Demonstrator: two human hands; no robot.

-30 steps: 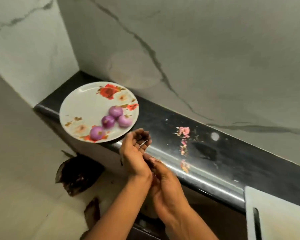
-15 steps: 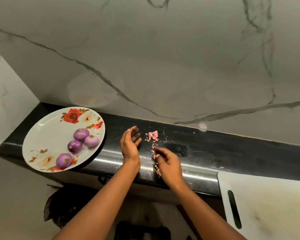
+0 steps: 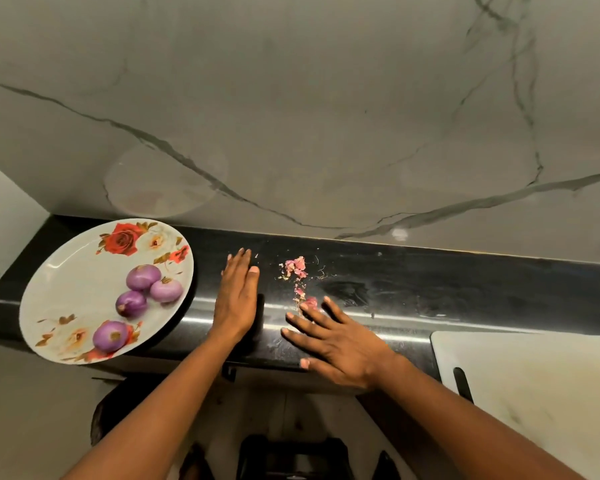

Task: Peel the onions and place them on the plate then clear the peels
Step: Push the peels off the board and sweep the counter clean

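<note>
Well left of the left hand [image 3: 236,299], four peeled purple onions [image 3: 142,277] are kept on one round white flower-printed plate [image 3: 66,282], clear of the mess. The left hand is laid flat and empty on the glossy black counter [image 3: 465,282], probably as a stop. Between the hands one scatter of pink papery peels [image 3: 297,268] is touched by the spread, empty right hand [image 3: 336,337], seemingly for sweeping.
</note>
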